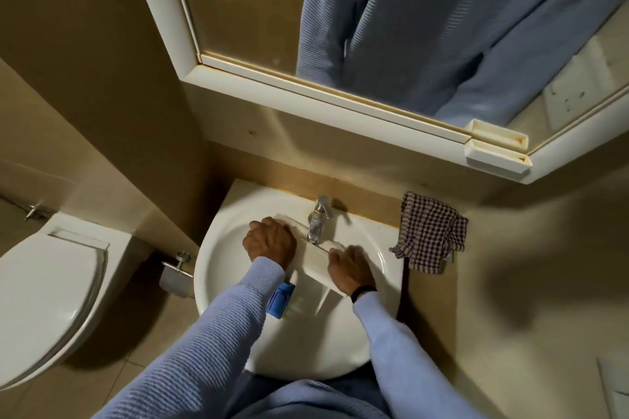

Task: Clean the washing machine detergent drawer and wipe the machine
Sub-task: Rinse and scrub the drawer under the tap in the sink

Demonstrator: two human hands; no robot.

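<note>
White detergent drawer [315, 264] in sink [306, 350] under tap [318, 223], long axis slanting far-left to near-right, left hand [269, 241] clasping its far end, right hand [350, 270] clasping its near edge, checked cloth [430, 235] beside.

White detergent drawer [318, 265] (tilted) in sink [306, 354]

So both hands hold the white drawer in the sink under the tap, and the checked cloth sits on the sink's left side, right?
Not quite: the head view shows the checked cloth on the right side of the sink. The left hand and right hand hold the white drawer under the tap.
</note>
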